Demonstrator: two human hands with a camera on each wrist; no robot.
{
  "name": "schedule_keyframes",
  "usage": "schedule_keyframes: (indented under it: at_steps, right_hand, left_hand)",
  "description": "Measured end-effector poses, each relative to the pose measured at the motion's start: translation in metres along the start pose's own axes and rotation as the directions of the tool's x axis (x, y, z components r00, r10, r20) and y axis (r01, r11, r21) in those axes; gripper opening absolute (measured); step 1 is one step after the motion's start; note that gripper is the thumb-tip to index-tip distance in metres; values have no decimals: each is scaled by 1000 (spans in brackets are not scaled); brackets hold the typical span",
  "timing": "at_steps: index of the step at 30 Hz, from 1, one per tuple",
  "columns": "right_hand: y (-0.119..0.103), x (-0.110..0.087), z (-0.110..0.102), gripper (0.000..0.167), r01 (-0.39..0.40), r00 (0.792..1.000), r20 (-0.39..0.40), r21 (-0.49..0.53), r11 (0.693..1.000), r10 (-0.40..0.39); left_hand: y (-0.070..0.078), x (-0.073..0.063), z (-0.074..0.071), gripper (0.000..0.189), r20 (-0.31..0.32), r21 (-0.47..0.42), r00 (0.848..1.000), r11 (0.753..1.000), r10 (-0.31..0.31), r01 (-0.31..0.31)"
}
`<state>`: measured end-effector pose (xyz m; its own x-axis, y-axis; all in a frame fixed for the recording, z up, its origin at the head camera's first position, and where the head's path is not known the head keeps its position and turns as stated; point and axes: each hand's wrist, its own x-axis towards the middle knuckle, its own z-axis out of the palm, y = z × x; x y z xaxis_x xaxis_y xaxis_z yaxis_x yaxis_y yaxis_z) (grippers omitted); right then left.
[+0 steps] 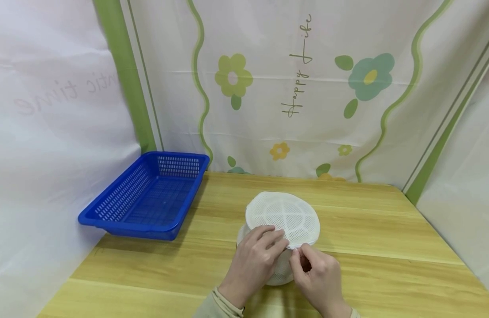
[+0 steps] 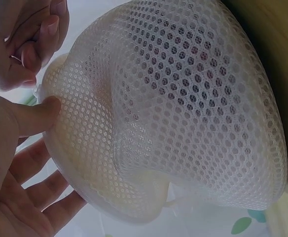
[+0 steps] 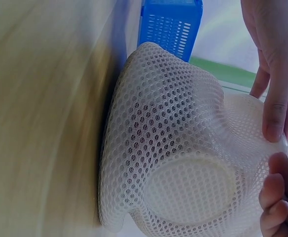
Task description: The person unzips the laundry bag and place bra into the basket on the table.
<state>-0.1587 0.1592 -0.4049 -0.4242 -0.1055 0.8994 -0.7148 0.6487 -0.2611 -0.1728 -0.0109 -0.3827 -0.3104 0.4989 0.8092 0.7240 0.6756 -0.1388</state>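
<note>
A white mesh laundry bag (image 1: pixel 284 212), round-topped with a piped rim, stands on the table. My left hand (image 1: pixel 254 258) grips its near rim, fingers over the top panel and thumb (image 2: pixel 38 116) against the mesh side. Just right of it, my right hand (image 1: pixel 320 276) pinches the zip edge (image 1: pixel 294 247) with thumb and forefinger. The pinched bit itself is mostly hidden by the fingertips. In the right wrist view, the bag's mesh side (image 3: pixel 154 108) is creased, and something dark shows faintly through the holes.
A blue plastic basket (image 1: pixel 165 227) with slotted walls sits at the left of the wooden table (image 1: pixel 387 229). Printed curtains (image 1: pixel 268 132) with flowers and lettering close off the back and both sides.
</note>
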Motion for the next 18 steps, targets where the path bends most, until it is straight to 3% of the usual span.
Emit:
schedule_keyframes:
  at_steps: [5, 12, 18]
  right_hand:
    - [-2, 4, 0, 24, 25, 999, -36, -26, 999, -26]
    - [-1, 6, -2, 22, 1, 998, -59, -34, 999, -3]
    - [3, 1, -2, 21, -26, 999, -33, -30, 999, 25]
  left_hand:
    - [0, 0, 0, 8, 3, -5, 1000, 1000, -5, 5]
    - [-1, 0, -1, 12, 2, -5, 1000, 1000, -16, 16]
    - [-1, 0, 0, 10, -3, -11, 1000, 1000, -22, 22]
